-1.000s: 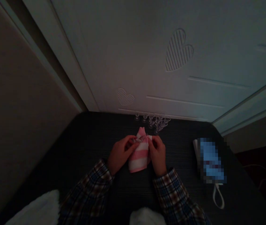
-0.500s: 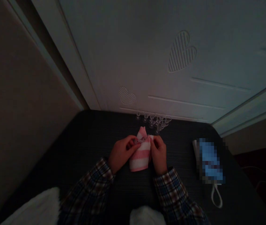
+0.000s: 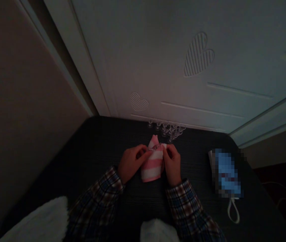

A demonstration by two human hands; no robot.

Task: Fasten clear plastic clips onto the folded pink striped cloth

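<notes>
A pink-and-white striped cloth (image 3: 152, 166) is bunched between my hands above the dark table. My left hand (image 3: 133, 161) is closed, with its thumb and fingers pinching the cloth's left upper edge. On the other side, my right hand (image 3: 172, 164) pinches the cloth near its upper right corner. A small clear piece (image 3: 156, 147) shows in the cloth's fold between the fingertips; most of it is hidden, so I cannot make out its shape. Beyond the cloth, several small clear stemmed glass-like pieces (image 3: 171, 131) stand clustered by the white panel.
The dark table (image 3: 102, 141) meets a white panel (image 3: 138, 60) with raised hearts at its back edge. A blurred-out blue-screened device (image 3: 227, 173) with a white strap (image 3: 233, 211) lies to the right. Fluffy white material (image 3: 39, 222) shows at the lower left.
The clear piece that showed at my left fingertips is now sunk deeper in the cloth's fold. My left thumb has come over the cloth's edge. The whole view has shifted slightly.
</notes>
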